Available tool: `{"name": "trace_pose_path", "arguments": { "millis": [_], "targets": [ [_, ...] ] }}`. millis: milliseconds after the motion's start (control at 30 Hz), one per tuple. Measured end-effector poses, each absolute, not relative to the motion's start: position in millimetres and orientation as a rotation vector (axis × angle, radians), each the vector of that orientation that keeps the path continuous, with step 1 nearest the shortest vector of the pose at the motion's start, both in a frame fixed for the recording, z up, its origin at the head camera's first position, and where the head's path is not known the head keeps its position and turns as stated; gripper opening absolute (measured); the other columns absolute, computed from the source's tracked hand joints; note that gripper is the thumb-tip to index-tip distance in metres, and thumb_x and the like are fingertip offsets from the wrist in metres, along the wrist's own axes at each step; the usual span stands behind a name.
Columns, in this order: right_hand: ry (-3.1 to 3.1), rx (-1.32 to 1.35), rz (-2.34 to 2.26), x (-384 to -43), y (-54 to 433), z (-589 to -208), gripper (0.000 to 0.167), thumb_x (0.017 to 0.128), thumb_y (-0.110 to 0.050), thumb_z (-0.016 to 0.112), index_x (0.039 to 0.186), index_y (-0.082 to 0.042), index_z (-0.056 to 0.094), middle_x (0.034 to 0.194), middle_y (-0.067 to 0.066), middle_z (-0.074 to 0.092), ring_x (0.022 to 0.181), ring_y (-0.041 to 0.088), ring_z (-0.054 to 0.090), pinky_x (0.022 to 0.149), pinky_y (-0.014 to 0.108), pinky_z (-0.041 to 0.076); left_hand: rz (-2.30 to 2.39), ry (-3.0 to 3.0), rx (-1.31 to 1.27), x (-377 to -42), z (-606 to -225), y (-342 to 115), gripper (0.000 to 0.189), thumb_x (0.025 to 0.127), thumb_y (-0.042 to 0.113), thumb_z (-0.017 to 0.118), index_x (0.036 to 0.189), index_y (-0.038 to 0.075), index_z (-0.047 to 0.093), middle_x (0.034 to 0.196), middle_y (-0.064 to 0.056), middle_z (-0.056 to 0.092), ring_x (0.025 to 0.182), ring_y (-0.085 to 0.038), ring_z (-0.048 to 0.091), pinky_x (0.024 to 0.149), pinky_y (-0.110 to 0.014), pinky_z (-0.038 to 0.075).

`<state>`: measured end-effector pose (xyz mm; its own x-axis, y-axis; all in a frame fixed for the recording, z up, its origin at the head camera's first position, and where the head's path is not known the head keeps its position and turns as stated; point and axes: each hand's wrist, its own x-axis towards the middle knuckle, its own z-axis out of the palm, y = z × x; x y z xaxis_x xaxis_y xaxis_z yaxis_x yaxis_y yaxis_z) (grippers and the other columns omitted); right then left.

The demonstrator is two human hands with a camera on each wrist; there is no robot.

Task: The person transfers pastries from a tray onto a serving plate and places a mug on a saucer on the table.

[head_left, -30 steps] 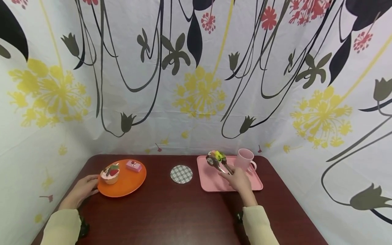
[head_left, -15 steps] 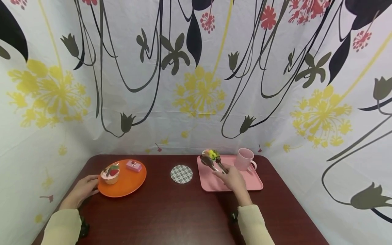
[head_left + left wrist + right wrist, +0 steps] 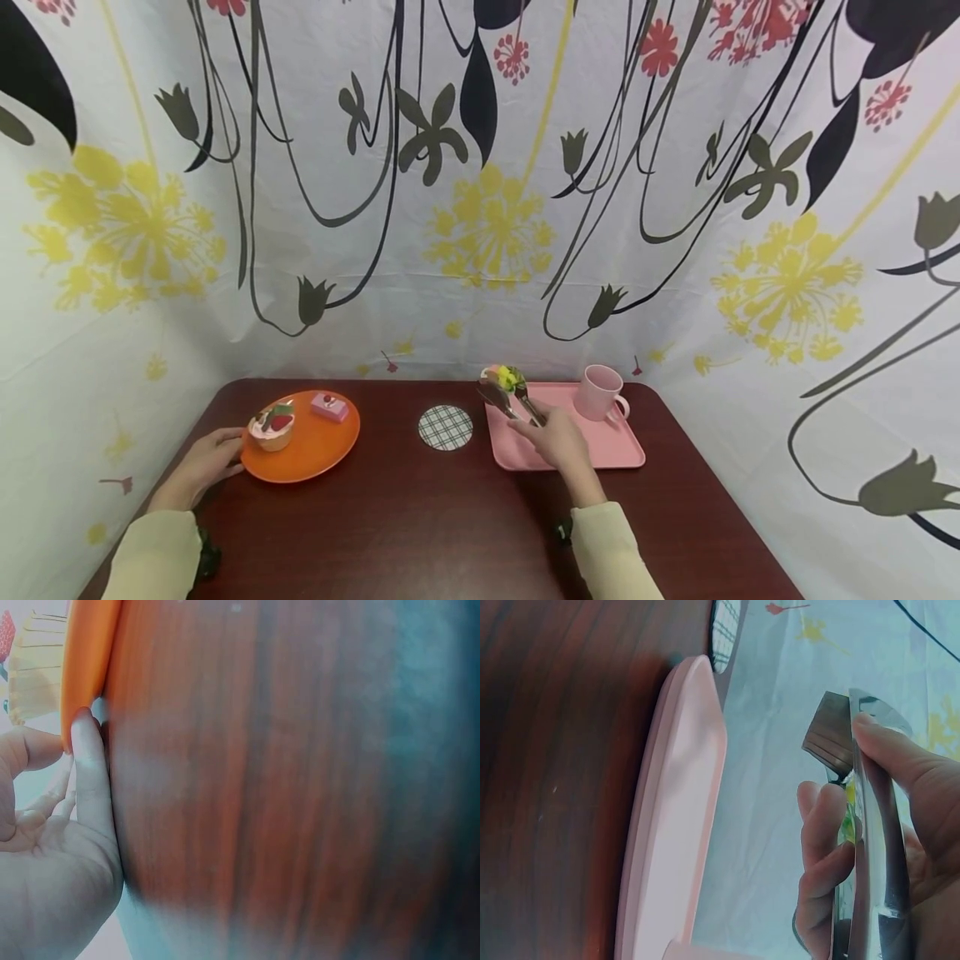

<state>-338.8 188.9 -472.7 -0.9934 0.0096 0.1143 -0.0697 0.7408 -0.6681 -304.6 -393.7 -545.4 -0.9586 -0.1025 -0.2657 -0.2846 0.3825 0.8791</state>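
Note:
At the left, my left hand (image 3: 204, 467) pinches the rim of an orange plate (image 3: 322, 450), thumb above and fingers beneath, as the left wrist view shows. On that plate are a toy cupcake (image 3: 273, 432) with a strawberry and a small pink toy cake slice (image 3: 330, 407). My right hand (image 3: 557, 437) grips a pair of metal tongs (image 3: 881, 855) above the pink tray (image 3: 517, 454). A toy tart (image 3: 501, 376) with colourful fruit topping sits at the tong ends, over the tray's far left corner. Fingers and tongs mostly hide the tart in the right wrist view.
A pink mug (image 3: 597, 393) stands at the right back of the tray. Between plate and tray lies a round checked coaster (image 3: 446, 427). Patterned cloth (image 3: 450, 308) surrounds the dark wooden table (image 3: 420, 533) at the back and sides.
My right hand has moved left over the tray, carrying the tongs and the fruit tart toward the coaster side. The left hand stays at the orange plate's rim.

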Motion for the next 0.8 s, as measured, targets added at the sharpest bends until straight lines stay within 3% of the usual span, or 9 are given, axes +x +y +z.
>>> {"name": "trace_pose_path", "arguments": {
  "millis": [100, 200, 267, 400, 467, 633, 800],
  "targets": [
    [-2.807, 0.079, 1.091, -337.7, 186.2, -471.5, 0.065, 0.092, -0.05, 0.084, 0.149, -0.024, 0.067, 0.077, 0.004, 0.066, 0.062, 0.016, 0.061, 0.055, 0.031, 0.047, 1.612, 2.471, -0.35, -304.5, -545.8, -393.1, 0.076, 0.116, 0.04, 0.039, 0.164, -0.015, 0.019, 0.165, -0.042, 0.028, 0.151, -0.052, 0.041, 0.101, -0.036, 0.065],
    [-2.789, 0.114, 1.042, -337.0, 181.0, -470.9, 0.062, 0.092, -0.049, 0.084, 0.147, -0.024, 0.069, 0.095, 0.005, 0.077, 0.073, 0.015, 0.065, 0.063, 0.034, 0.051, 1.606, 2.469, -0.347, -304.0, -544.5, -392.8, 0.077, 0.116, 0.041, 0.04, 0.164, -0.015, 0.018, 0.165, -0.041, 0.028, 0.15, -0.052, 0.041, 0.102, -0.037, 0.064],
    [-2.788, 0.128, 1.033, -336.6, 176.3, -470.4, 0.059, 0.092, -0.048, 0.085, 0.144, -0.024, 0.071, 0.097, 0.008, 0.077, 0.075, 0.017, 0.065, 0.064, 0.036, 0.052, 1.602, 2.469, -0.347, -304.0, -543.6, -393.1, 0.078, 0.115, 0.042, 0.04, 0.164, -0.015, 0.018, 0.166, -0.041, 0.027, 0.151, -0.052, 0.041, 0.102, -0.037, 0.064],
    [-2.79, 0.153, 1.051, -336.1, 167.0, -470.1, 0.049, 0.091, -0.047, 0.085, 0.133, -0.024, 0.076, 0.072, 0.002, 0.061, 0.063, 0.016, 0.055, 0.055, 0.033, 0.041, 1.606, 2.467, -0.349, -305.0, -544.1, -394.0, 0.078, 0.115, 0.041, 0.041, 0.164, -0.015, 0.018, 0.166, -0.042, 0.027, 0.151, -0.052, 0.041, 0.1, -0.036, 0.065],
    [-2.78, 0.166, 1.069, -335.5, 162.8, -469.5, 0.047, 0.091, -0.047, 0.086, 0.131, -0.024, 0.076, 0.07, 0.0, 0.056, 0.064, 0.017, 0.053, 0.056, 0.034, 0.039, 1.607, 2.465, -0.357, -305.6, -545.5, -394.6, 0.078, 0.115, 0.041, 0.041, 0.164, -0.014, 0.019, 0.166, -0.041, 0.027, 0.151, -0.052, 0.041, 0.1, -0.035, 0.065],
    [-2.757, 0.187, 1.068, -332.6, 153.3, -466.6, 0.059, 0.091, -0.048, 0.085, 0.143, -0.024, 0.073, 0.1, 0.002, 0.075, 0.086, 0.02, 0.061, 0.073, 0.04, 0.051, 1.602, 2.465, -0.351, -305.8, -546.7, -395.1, 0.078, 0.114, 0.041, 0.042, 0.164, -0.015, 0.019, 0.165, -0.042, 0.028, 0.15, -0.052, 0.042, 0.1, -0.036, 0.065],
    [-2.774, 0.186, 1.127, -331.7, 142.9, -462.6, 0.065, 0.091, -0.051, 0.084, 0.149, -0.025, 0.068, 0.102, 0.007, 0.077, 0.076, 0.018, 0.065, 0.069, 0.038, 0.055, 1.582, 2.477, -0.343, -306.2, -545.7, -393.1, 0.078, 0.115, 0.042, 0.041, 0.163, -0.015, 0.019, 0.164, -0.042, 0.029, 0.149, -0.052, 0.043, 0.1, -0.037, 0.065]
  ]
}}
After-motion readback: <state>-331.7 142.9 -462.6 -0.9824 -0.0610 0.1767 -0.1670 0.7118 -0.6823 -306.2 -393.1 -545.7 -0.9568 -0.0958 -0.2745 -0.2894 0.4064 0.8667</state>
